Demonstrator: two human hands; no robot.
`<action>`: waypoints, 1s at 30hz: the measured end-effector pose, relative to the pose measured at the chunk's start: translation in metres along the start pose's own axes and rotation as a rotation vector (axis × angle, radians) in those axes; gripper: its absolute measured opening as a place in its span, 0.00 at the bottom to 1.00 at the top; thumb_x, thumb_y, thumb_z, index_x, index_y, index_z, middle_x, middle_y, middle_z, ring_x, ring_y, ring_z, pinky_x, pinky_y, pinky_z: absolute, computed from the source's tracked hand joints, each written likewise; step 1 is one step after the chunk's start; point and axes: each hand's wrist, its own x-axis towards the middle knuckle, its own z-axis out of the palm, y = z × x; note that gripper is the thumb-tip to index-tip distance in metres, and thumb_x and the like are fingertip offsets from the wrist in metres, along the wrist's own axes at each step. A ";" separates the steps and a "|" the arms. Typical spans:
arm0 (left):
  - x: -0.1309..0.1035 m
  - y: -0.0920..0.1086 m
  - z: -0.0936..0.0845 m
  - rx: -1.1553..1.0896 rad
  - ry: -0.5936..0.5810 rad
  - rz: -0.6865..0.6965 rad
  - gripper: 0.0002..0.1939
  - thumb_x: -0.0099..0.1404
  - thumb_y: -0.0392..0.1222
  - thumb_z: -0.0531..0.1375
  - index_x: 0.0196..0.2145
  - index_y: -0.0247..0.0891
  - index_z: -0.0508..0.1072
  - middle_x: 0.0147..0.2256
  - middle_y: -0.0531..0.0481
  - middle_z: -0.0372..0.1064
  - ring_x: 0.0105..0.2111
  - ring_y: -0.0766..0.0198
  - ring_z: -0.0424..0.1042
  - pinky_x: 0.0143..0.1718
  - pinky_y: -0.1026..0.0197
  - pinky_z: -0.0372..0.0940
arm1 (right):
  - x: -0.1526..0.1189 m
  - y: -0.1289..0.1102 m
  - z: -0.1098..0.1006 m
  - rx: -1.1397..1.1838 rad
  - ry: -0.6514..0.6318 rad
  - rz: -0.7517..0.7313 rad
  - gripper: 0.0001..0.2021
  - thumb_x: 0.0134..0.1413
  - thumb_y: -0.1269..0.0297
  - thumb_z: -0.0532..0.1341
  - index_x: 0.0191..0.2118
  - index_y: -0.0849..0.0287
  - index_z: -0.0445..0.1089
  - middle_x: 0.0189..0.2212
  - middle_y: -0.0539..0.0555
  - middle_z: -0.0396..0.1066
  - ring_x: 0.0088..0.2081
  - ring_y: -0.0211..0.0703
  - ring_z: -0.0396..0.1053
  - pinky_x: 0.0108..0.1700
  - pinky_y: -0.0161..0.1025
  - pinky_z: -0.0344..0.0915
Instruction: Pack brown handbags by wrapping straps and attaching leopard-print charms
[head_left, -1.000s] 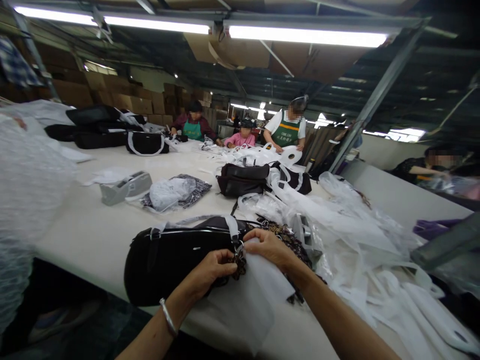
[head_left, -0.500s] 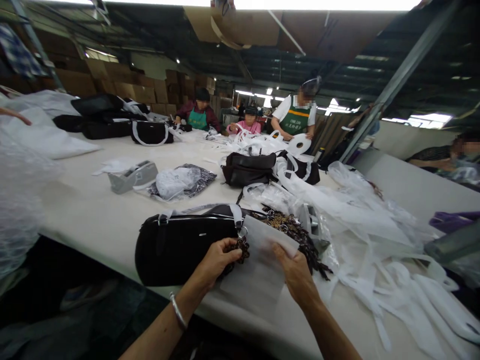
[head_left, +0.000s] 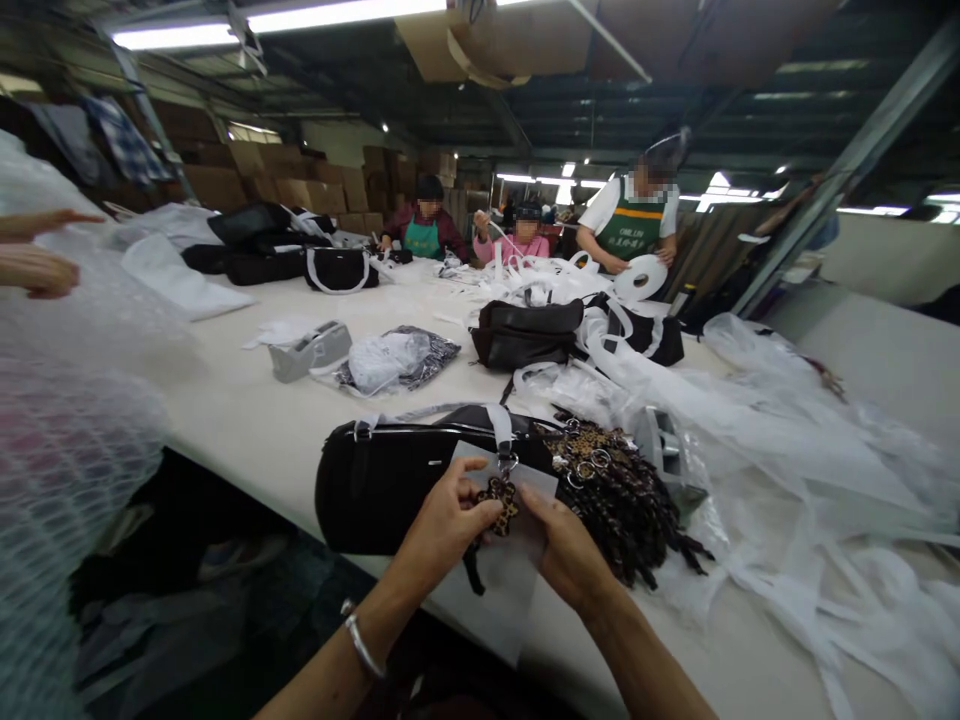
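A black handbag [head_left: 379, 495] lies at the near edge of the table, its handle wrapped in pale padding. From a ring by that handle hangs a leopard-print flower charm [head_left: 504, 505]. My left hand [head_left: 454, 505] pinches this charm between thumb and fingers. A translucent white sheet [head_left: 499, 590] sits behind the charm, against the front of the bag. My right hand [head_left: 566, 540] grips the sheet's right side with its thumb on top. Right of the hands, a heap of similar dark charms [head_left: 622, 500] with metal rings rests on the table.
More black bags [head_left: 525, 335] and a grey tape dispenser [head_left: 311, 350] stand farther back. Loose white strips and plastic [head_left: 810, 500] cover the right side. Bubble wrap [head_left: 82, 430] hangs at left near another person's hands [head_left: 37, 260]. Several co-workers are across the table.
The sheet has shifted left and now lies behind the charm. My right hand has come closer to my left. The view has swung left, and another person's hands show more at the left.
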 end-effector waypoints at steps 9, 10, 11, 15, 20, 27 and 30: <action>-0.013 -0.016 0.015 0.200 0.108 0.054 0.53 0.57 0.42 0.67 0.70 0.39 0.39 0.26 0.55 0.69 0.25 0.61 0.69 0.31 0.61 0.60 | -0.001 0.007 0.009 -0.160 0.112 -0.199 0.18 0.43 0.57 0.73 0.40 0.61 0.77 0.37 0.55 0.77 0.40 0.50 0.73 0.47 0.45 0.69; -0.016 -0.017 0.013 0.262 0.131 0.076 0.53 0.56 0.43 0.67 0.70 0.40 0.41 0.25 0.55 0.69 0.24 0.60 0.68 0.31 0.61 0.59 | -0.001 0.008 0.009 -0.146 0.134 -0.201 0.18 0.43 0.57 0.73 0.40 0.60 0.77 0.37 0.55 0.78 0.40 0.50 0.73 0.47 0.46 0.69; -0.019 -0.016 0.009 0.330 0.169 0.104 0.52 0.56 0.45 0.68 0.70 0.41 0.44 0.25 0.56 0.69 0.24 0.60 0.68 0.32 0.61 0.58 | -0.001 0.008 0.009 -0.121 0.138 -0.194 0.18 0.42 0.57 0.74 0.40 0.60 0.77 0.37 0.55 0.78 0.39 0.50 0.74 0.47 0.46 0.69; -0.024 -0.013 -0.015 0.548 0.415 0.230 0.41 0.54 0.52 0.69 0.62 0.42 0.62 0.37 0.49 0.71 0.40 0.52 0.70 0.43 0.59 0.59 | -0.003 0.011 0.007 -0.037 0.073 -0.151 0.21 0.41 0.58 0.74 0.43 0.59 0.77 0.38 0.55 0.78 0.39 0.50 0.75 0.46 0.47 0.71; -0.023 -0.008 -0.027 0.484 0.137 0.070 0.20 0.58 0.51 0.65 0.45 0.39 0.73 0.39 0.47 0.74 0.39 0.52 0.72 0.42 0.58 0.63 | -0.003 0.015 0.003 -0.027 0.111 -0.130 0.22 0.41 0.57 0.74 0.44 0.59 0.78 0.38 0.55 0.78 0.39 0.52 0.75 0.45 0.49 0.71; -0.030 -0.023 0.012 0.621 0.158 0.288 0.25 0.65 0.38 0.56 0.60 0.45 0.67 0.48 0.43 0.69 0.48 0.51 0.68 0.50 0.57 0.61 | 0.006 0.015 0.006 -0.284 0.225 -0.271 0.20 0.44 0.53 0.72 0.42 0.59 0.79 0.38 0.52 0.78 0.44 0.51 0.72 0.50 0.45 0.66; -0.031 -0.029 0.023 0.730 0.113 0.250 0.31 0.65 0.38 0.54 0.65 0.39 0.59 0.48 0.39 0.68 0.44 0.50 0.69 0.45 0.55 0.63 | 0.011 0.021 0.007 -0.262 0.281 -0.275 0.19 0.45 0.51 0.71 0.40 0.59 0.79 0.34 0.52 0.78 0.39 0.49 0.72 0.44 0.42 0.68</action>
